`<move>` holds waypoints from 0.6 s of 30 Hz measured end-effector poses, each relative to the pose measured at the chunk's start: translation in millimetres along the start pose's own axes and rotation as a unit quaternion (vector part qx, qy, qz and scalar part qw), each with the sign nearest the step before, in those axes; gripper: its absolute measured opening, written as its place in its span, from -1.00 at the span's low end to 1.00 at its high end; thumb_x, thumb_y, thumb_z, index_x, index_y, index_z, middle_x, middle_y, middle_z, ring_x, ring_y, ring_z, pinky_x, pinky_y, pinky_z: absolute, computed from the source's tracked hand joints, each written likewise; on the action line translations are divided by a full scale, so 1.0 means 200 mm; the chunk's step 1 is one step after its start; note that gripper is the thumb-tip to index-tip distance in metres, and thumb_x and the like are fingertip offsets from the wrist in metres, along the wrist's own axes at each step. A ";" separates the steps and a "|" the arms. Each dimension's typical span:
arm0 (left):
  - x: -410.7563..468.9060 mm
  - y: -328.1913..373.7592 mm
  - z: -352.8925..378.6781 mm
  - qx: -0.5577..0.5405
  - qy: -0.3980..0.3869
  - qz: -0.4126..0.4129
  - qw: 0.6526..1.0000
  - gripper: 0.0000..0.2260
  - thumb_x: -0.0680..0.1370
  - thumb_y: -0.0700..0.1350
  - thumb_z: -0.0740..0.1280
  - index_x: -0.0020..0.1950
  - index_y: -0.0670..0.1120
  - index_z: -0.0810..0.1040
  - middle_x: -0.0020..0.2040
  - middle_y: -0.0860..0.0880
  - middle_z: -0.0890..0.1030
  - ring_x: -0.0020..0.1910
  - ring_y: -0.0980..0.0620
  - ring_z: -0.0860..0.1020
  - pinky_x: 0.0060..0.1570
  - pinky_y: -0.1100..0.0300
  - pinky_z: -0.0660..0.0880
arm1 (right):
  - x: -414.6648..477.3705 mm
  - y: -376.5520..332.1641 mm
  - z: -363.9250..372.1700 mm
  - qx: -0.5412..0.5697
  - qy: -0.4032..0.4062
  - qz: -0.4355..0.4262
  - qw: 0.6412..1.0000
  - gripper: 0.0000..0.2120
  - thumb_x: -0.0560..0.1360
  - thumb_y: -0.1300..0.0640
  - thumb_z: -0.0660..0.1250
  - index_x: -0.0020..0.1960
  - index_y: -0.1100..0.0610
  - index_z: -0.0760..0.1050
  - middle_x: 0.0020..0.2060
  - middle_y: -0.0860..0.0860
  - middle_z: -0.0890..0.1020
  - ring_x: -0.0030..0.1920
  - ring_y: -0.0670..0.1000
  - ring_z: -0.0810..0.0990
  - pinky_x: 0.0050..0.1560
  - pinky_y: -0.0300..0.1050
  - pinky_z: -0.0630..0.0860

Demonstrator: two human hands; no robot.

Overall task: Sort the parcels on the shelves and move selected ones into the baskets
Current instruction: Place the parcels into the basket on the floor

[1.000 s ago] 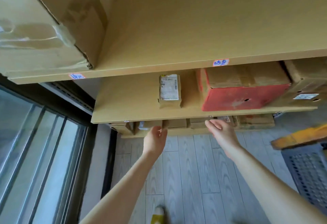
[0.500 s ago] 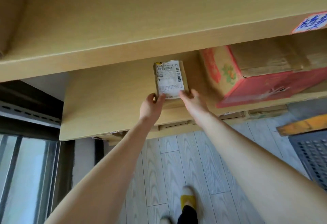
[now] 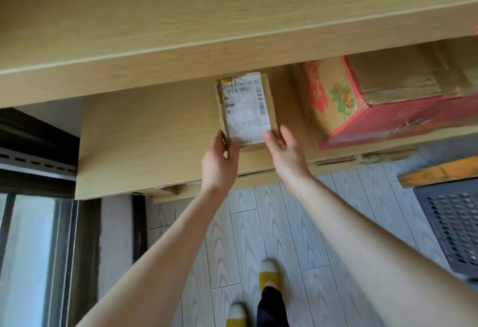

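The white shipping label (image 3: 245, 109) on the small parcel (image 3: 268, 99) shows barcodes, its print too blurred to read.

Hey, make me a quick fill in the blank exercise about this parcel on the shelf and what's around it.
The small parcel on the shelf carries a ____ shipping label.
The left hand and the right hand both hold the small ____.
The large box beside the parcel has a ____ front face.
The grey basket stands at the far ____ of the view.
Missing words: white, parcel, red, right.

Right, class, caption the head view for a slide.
Left hand and right hand grip a labelled parcel beside a red box.
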State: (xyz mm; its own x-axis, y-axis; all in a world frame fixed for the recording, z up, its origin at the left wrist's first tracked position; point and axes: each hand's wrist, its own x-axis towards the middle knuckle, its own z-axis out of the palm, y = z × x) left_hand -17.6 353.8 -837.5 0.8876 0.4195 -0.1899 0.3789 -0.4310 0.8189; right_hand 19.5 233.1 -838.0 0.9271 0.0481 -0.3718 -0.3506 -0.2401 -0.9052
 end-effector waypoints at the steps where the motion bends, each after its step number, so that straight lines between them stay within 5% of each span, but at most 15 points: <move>1: 0.04 0.01 0.00 0.025 -0.004 -0.007 1.000 -0.77 0.60 -0.09 0.16 0.05 -0.25 0.46 -0.20 -0.11 0.59 -0.27 -0.15 0.51 -0.40 0.18 0.28 | 0.04 -0.03 0.01 -0.031 -0.007 0.027 0.999 -0.52 0.57 0.01 0.19 0.42 0.18 0.26 0.27 -0.02 0.47 0.24 -0.06 0.47 0.22 -0.37 0.37; 3: 0.09 0.04 0.00 0.060 -0.019 -0.021 0.998 -0.82 0.61 -0.10 0.13 -0.06 -0.20 0.42 -0.21 -0.12 0.55 -0.33 -0.09 0.41 -0.42 0.16 0.20 | 0.07 -0.07 0.02 -0.080 -0.022 0.060 0.995 -0.50 0.58 -0.04 0.14 0.44 0.16 0.20 0.37 0.08 0.40 0.34 0.08 0.39 0.26 -0.18 0.32; 7: 0.06 0.13 0.00 0.094 0.008 -0.067 0.993 -0.72 0.61 -0.12 0.11 0.22 -0.28 0.36 0.13 -0.27 0.52 -0.03 -0.23 0.48 -0.25 0.21 0.25 | -0.10 -0.14 -0.09 -0.096 -0.033 0.046 0.994 -0.54 0.58 0.01 0.17 0.40 0.20 0.27 0.34 0.11 0.44 0.30 0.01 0.42 0.16 -0.32 0.31; 10: -0.11 0.27 0.03 0.055 0.034 0.040 0.997 -0.63 0.60 -0.12 0.17 0.36 -0.25 0.32 0.31 -0.23 0.43 0.31 -0.19 0.39 0.16 0.22 0.27 | -0.28 -0.19 -0.37 -0.076 0.079 -0.074 0.991 -0.69 0.55 0.11 0.25 0.23 0.23 0.48 0.14 0.08 0.59 0.07 -0.15 0.51 -0.04 -0.62 0.33; 12: -0.20 0.40 0.09 0.024 -0.002 0.085 0.996 -0.56 0.59 -0.05 0.19 0.40 -0.24 0.30 0.36 -0.19 0.41 0.35 -0.11 0.36 0.19 0.37 0.19 | -0.33 -0.26 -0.63 -0.067 0.193 -0.137 0.969 -0.77 0.54 0.16 0.25 0.14 0.23 0.53 0.01 0.04 0.62 -0.04 -0.17 0.54 -0.08 -0.57 0.38; 14: -0.24 0.52 0.17 0.001 -0.056 0.067 0.996 -0.46 0.57 0.09 0.19 0.43 -0.22 0.26 0.39 -0.16 0.39 0.38 -0.08 0.34 0.29 0.27 0.23 | -0.29 -0.32 -0.90 -0.096 0.291 -0.166 0.937 -0.78 0.55 0.18 0.23 0.13 0.25 0.53 -0.02 0.03 0.58 -0.06 -0.15 0.52 -0.06 -0.53 0.38; 18: -0.19 0.74 0.37 -0.096 -0.068 -0.034 0.992 -0.29 0.50 0.25 0.20 0.44 -0.22 0.21 0.43 -0.16 0.34 0.41 -0.09 0.31 0.33 0.11 0.26 | -0.06 -0.36 -1.31 -0.198 0.340 -0.129 0.910 -0.69 0.55 0.10 0.21 0.24 0.22 0.47 0.17 0.13 0.54 0.22 0.06 0.47 0.24 -0.17 0.37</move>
State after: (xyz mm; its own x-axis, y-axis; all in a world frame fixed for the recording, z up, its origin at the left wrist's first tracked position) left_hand 24.3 215.7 -749.5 0.8933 0.3261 -0.3092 0.3943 -0.2388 0.8874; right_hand 68.7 -5.2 -714.8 0.8864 -0.4271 0.1786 -0.1586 -0.6426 -0.7496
